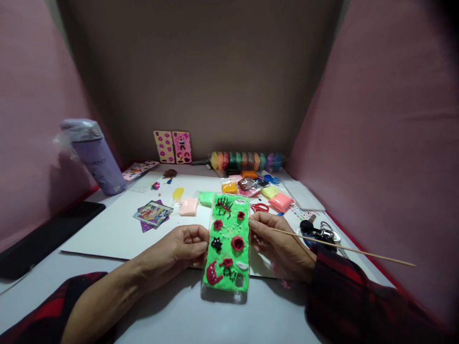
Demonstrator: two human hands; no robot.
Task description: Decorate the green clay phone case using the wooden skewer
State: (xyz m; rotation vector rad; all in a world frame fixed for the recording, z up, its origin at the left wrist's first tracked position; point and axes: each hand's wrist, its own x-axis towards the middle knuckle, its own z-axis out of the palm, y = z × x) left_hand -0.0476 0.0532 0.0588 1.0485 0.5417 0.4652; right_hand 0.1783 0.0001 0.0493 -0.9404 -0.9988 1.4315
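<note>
Between my hands a phone case (222, 253) is held up, tilted toward me. Bright green clay covers it, with red flower-like pieces, black shapes, a red crown-like piece and small pale beads pressed on. My left hand (190, 246) pinches its left edge, thumb in front. At the right edge my right hand (272, 239) grips the case too. A thin wooden stick (344, 246) lies across that same hand and points out to the right. The fingertips behind the case are hidden.
A white board (103, 239) covers the table. Clay packets (281, 202), red scissors (260, 207), cards (153, 215) and keys (322, 234) lie around. A purple tumbler (100, 157) stands left; two decorated cases (173, 147) lean at the back beside a row of clay tubs (247, 161).
</note>
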